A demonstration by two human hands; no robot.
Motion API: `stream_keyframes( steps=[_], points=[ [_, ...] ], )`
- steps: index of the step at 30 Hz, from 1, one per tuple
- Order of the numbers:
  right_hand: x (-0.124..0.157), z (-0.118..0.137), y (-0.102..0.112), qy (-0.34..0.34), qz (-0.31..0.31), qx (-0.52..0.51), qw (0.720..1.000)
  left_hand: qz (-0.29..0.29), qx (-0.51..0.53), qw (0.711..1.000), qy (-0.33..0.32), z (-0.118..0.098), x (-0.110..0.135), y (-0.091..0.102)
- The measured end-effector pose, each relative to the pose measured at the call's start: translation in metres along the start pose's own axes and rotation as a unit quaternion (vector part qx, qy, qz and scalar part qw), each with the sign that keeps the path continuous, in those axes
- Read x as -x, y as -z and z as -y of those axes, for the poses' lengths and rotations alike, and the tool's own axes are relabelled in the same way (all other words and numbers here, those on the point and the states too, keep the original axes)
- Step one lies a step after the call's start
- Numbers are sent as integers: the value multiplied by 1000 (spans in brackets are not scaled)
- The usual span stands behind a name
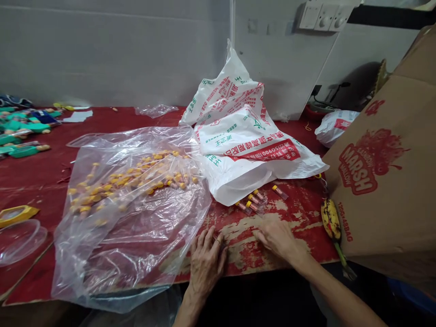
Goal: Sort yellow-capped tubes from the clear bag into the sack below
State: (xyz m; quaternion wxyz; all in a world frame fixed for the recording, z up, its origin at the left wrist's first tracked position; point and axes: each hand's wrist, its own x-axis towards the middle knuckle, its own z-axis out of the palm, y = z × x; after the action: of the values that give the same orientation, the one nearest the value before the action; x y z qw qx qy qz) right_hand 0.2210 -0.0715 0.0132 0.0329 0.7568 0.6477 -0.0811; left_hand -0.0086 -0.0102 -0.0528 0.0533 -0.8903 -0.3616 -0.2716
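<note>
At the table's front edge, my left hand (207, 259) rests with fingers bent and close together. Something small and dark shows at its fingertips, too hidden to name. My right hand (281, 238) is over the worn tabletop to the right, blurred, with its fingers curled inward; I cannot tell whether it holds anything. Just beyond the hands lie several small clear tubes with yellow caps (256, 198), at the mouth of a white printed plastic sack (245, 175). Left of my left hand, a clear plastic bag (136, 245) spreads out with many yellow-capped tubes (112, 181) in it.
A cardboard carton (391, 181) stands at the right, with a banana-shaped item (330, 220) beside it. Green items (23, 127) lie at the far left, above a yellow-rimmed piece (17, 215) and clear plastic lids (20, 240). A grey wall (112, 54) closes off the back.
</note>
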Motion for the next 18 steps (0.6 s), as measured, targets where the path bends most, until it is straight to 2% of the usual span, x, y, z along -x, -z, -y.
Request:
stream_keyframes(
  steps=[3, 5, 11, 13, 15, 18],
  points=[
    [-10, 23, 1, 15, 51, 44, 998, 1, 6, 1000, -8, 0, 1, 2],
    [-18, 29, -1, 22, 70, 40, 997, 14, 18, 1000, -4, -1, 0, 4],
    [-25, 20, -6, 11, 56, 25, 998, 38, 27, 999, 11, -3, -4, 6],
    [-24, 23, -13, 11, 15, -7, 1000, 31, 23, 999, 11, -3, -3, 6],
    [-24, 34, -27, 15, -51, -66, 996, 15, 18, 1000, 12, -3, -2, 5],
    [-23, 59, -48, 58, -152, -148, 976, -15, 12, 1000, 1, -4, -2, 5]
  ],
)
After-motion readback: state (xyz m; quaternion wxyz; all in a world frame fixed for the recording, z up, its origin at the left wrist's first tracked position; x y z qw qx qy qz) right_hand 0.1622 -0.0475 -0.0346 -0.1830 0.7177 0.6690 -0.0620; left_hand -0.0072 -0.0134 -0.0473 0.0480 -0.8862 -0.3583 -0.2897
